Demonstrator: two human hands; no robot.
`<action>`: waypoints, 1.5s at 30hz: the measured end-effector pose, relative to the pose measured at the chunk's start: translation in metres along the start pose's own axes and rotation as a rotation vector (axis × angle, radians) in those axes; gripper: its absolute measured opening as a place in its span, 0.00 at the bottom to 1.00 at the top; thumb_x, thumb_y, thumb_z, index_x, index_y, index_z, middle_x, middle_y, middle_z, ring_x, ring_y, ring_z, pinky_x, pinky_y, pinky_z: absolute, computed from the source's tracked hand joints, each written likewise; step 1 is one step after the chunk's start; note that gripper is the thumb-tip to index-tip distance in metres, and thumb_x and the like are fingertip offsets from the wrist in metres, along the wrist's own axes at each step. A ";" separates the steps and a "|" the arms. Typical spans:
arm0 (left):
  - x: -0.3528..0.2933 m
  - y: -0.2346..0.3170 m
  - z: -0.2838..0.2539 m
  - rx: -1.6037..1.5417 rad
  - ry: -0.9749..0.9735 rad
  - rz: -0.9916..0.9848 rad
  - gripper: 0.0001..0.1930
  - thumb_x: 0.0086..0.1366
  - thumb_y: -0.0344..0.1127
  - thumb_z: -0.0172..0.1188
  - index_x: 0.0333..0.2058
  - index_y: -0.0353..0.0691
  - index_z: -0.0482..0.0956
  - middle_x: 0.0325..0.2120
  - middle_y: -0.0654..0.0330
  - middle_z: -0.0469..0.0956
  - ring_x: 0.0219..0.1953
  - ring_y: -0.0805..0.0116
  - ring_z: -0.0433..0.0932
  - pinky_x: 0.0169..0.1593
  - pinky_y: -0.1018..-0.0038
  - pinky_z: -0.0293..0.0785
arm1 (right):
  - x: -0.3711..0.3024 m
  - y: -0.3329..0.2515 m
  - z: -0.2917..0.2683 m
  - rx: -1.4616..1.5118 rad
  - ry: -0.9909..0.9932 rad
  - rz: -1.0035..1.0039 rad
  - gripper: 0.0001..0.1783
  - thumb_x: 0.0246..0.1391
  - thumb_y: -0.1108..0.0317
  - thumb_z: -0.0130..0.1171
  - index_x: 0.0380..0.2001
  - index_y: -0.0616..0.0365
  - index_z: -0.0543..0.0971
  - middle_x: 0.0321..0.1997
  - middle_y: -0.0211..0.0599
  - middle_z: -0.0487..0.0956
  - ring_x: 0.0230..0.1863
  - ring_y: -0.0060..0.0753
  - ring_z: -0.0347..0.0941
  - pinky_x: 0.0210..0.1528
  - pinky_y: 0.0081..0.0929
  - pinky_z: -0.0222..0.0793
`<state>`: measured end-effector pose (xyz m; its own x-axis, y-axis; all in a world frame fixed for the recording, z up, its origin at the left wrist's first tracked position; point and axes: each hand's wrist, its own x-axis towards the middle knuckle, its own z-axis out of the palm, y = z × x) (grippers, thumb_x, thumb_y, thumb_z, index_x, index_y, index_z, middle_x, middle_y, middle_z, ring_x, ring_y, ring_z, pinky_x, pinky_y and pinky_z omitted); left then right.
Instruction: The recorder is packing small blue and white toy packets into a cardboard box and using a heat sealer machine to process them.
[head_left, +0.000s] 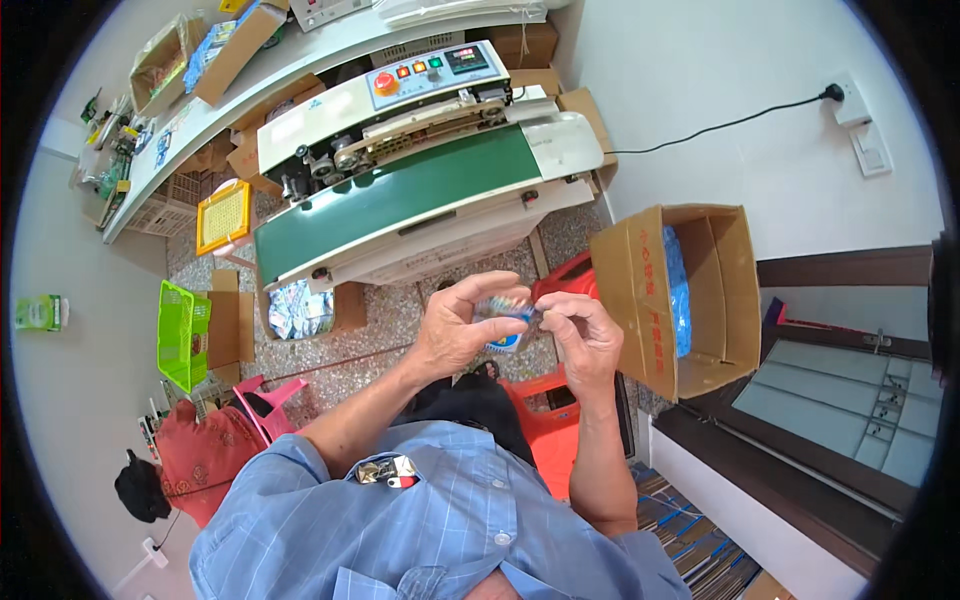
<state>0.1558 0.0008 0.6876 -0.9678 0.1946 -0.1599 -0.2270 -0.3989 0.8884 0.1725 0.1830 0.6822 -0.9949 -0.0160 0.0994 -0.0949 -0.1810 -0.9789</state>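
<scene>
A small plastic packet (507, 312) with blue and multicoloured print is held in front of my body, partly blurred. My left hand (455, 328) grips it from the left, thumb on the near side and fingers curled behind the far side. At the packet's right end, my right hand (585, 340) is closed with thumb and fingertips pinched on its edge. Just beyond my hands stands a band sealing machine (420, 200) with a green conveyor belt and a control panel.
To the right is an open cardboard box (630, 300) lined with blue plastic. Red plastic stools (545, 430) stand close to me. A carton of packets (300, 310) and a green basket (183, 335) sit on the left floor. Another person (205, 455) is at the lower left.
</scene>
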 end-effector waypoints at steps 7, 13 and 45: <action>0.053 -0.095 -0.025 0.027 0.232 -0.454 0.09 0.63 0.26 0.61 0.43 0.34 0.80 0.28 0.62 0.80 0.27 0.78 0.76 0.28 0.79 0.72 | 0.043 0.105 0.028 0.217 0.455 0.312 0.07 0.65 0.68 0.50 0.37 0.60 0.74 0.35 0.38 0.79 0.36 0.26 0.76 0.38 0.23 0.73; 0.041 -0.136 -0.161 0.484 0.125 -0.372 0.13 0.66 0.29 0.60 0.47 0.31 0.77 0.35 0.59 0.81 0.35 0.75 0.78 0.42 0.77 0.76 | -0.006 0.177 -0.037 -0.100 0.420 0.632 0.08 0.63 0.66 0.53 0.39 0.60 0.77 0.36 0.32 0.78 0.38 0.24 0.77 0.41 0.24 0.73; 0.043 -0.711 -0.384 0.716 0.100 -1.030 0.09 0.61 0.40 0.65 0.28 0.41 0.80 0.23 0.60 0.76 0.26 0.66 0.76 0.30 0.67 0.73 | -0.167 0.805 -0.129 -0.729 0.222 0.746 0.14 0.55 0.59 0.56 0.34 0.59 0.81 0.36 0.52 0.80 0.42 0.55 0.76 0.41 0.46 0.70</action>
<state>0.2338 -0.0514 -0.1160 -0.3884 0.0453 -0.9204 -0.8004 0.4784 0.3613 0.2575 0.1664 -0.1458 -0.7866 0.3131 -0.5321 0.6169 0.4341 -0.6565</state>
